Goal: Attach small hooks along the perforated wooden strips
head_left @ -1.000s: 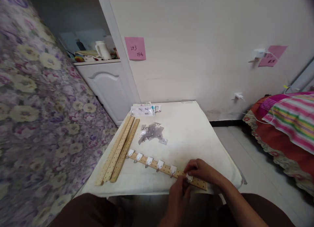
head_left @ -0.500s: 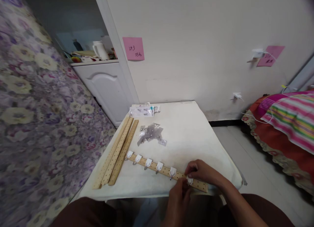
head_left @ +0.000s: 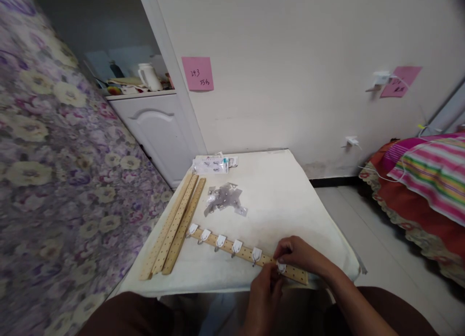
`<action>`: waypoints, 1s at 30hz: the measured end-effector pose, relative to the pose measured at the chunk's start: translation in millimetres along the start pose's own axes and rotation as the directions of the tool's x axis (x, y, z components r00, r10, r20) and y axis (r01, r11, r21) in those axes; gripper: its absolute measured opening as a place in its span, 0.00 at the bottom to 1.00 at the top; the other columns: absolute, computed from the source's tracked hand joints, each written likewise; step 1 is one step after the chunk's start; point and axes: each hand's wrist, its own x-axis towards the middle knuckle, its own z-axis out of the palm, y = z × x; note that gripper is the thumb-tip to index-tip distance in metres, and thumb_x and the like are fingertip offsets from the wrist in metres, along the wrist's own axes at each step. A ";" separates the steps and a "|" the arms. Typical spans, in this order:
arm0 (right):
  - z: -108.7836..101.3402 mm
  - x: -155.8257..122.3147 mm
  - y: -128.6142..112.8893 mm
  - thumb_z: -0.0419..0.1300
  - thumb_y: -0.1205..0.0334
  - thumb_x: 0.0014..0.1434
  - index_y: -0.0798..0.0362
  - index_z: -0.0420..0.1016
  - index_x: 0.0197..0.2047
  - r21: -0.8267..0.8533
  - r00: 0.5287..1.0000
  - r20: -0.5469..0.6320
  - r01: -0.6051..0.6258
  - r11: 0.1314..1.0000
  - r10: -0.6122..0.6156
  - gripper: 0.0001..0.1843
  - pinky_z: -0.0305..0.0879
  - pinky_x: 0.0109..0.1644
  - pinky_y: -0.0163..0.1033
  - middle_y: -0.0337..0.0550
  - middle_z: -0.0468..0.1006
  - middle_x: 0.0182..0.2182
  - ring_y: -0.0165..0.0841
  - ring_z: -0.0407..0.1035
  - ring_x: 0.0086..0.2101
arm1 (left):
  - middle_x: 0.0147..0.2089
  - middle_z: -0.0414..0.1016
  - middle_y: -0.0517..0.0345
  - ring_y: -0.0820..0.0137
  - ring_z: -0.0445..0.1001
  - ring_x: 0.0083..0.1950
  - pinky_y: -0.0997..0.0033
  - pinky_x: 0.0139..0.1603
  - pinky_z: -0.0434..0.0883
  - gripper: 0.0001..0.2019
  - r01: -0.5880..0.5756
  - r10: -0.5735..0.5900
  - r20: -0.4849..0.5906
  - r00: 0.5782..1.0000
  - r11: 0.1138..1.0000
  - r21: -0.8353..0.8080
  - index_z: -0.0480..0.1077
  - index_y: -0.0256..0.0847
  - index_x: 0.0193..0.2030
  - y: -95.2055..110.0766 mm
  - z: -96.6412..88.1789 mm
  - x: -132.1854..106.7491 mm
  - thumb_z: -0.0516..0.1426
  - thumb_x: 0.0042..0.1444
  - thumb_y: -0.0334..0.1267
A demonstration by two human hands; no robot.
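A perforated wooden strip [head_left: 246, 251] lies slantwise across the front of the table, with several white hooks [head_left: 237, 246] in a row along it. Near its right end, a white hook [head_left: 282, 267] sits between my two hands, partly covered by fingers. My left hand [head_left: 266, 287] is closed at the hook's lower left side, its fingertips pinched at the strip's near edge. From the far side, my right hand [head_left: 296, 253] curls its thumb and fingers onto the hook's top. The exact contact of the fingertips is hidden.
More perforated wooden strips [head_left: 178, 227] lie side by side at the table's left. Behind the row of hooks is a pile of small clear packets [head_left: 225, 198]. A clear plastic package [head_left: 210, 165] rests at the back left of the cloth-covered table [head_left: 283, 195], against the wall.
Both hands stay at the same hook with hardly any movement. The view has shifted very slightly.
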 end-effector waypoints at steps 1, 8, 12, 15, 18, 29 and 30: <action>0.4 0.3 0.3 0.57 0.69 0.44 0.55 0.78 0.31 -0.005 1.000 0.001 -0.001 1.000 0.001 0.11 0.63 0.34 0.33 0.40 0.79 0.29 0.31 0.71 0.31 | 0.34 0.74 0.58 0.69 0.70 0.34 0.73 0.35 0.65 0.12 -0.010 0.010 0.001 1.000 1.000 0.015 0.68 0.41 0.42 -0.4 -0.2 0.1 0.53 0.50 0.29; 2.0 -0.5 -0.2 0.57 0.69 0.44 0.54 0.78 0.31 -0.002 1.000 -0.012 0.009 1.000 -0.010 0.10 0.63 0.32 0.32 0.39 0.78 0.27 0.31 0.70 0.30 | 0.35 0.74 0.59 0.71 0.69 0.34 0.74 0.35 0.65 0.15 -0.054 0.054 0.008 0.998 0.998 0.036 0.68 0.41 0.45 -3.9 -0.6 -2.0 0.52 0.50 0.26; 3.2 -0.5 -0.5 0.58 0.69 0.44 0.54 0.78 0.30 0.006 1.000 -0.019 0.017 1.000 -0.017 0.10 0.62 0.32 0.32 0.39 0.78 0.26 0.31 0.70 0.29 | 0.36 0.75 0.58 0.71 0.70 0.34 0.74 0.36 0.65 0.17 -0.049 0.049 0.011 0.999 0.998 0.036 0.67 0.41 0.47 -3.2 -0.9 -2.5 0.52 0.50 0.26; 4.3 0.6 1.1 0.58 0.69 0.44 0.54 0.78 0.30 0.021 1.000 -0.015 0.008 1.000 -0.008 0.09 0.63 0.32 0.32 0.39 0.78 0.27 0.31 0.70 0.29 | 0.36 0.75 0.59 0.71 0.71 0.35 0.74 0.36 0.66 0.17 -0.055 0.055 0.019 0.998 0.998 0.022 0.68 0.41 0.47 -2.0 -1.4 -2.7 0.51 0.50 0.26; 5.4 1.4 2.9 0.58 0.69 0.44 0.55 0.78 0.30 0.031 1.000 -0.007 0.001 1.000 -0.001 0.09 0.62 0.32 0.32 0.39 0.78 0.26 0.31 0.70 0.29 | 0.38 0.76 0.58 0.71 0.71 0.36 0.74 0.38 0.67 0.18 -0.080 0.079 0.017 0.997 0.997 0.019 0.68 0.42 0.47 -3.6 -2.0 -3.4 0.51 0.50 0.25; 7.3 1.2 0.6 0.58 0.71 0.42 0.55 0.77 0.28 0.021 0.999 -0.010 -0.046 0.999 0.047 0.09 0.61 0.30 0.32 0.39 0.77 0.24 0.30 0.69 0.28 | 0.41 0.77 0.56 0.69 0.73 0.41 0.71 0.44 0.69 0.15 -0.174 0.174 0.007 0.985 0.979 0.105 0.71 0.41 0.43 -9.5 -2.3 -2.6 0.51 0.51 0.26; 7.1 1.0 0.9 0.59 0.70 0.42 0.55 0.77 0.29 0.038 0.999 0.002 -0.051 0.998 0.051 0.09 0.61 0.30 0.32 0.38 0.77 0.24 0.30 0.69 0.28 | 0.41 0.77 0.56 0.69 0.73 0.42 0.71 0.44 0.68 0.15 -0.179 0.179 0.011 0.984 0.978 0.106 0.71 0.42 0.43 -9.0 -2.5 -2.5 0.51 0.52 0.26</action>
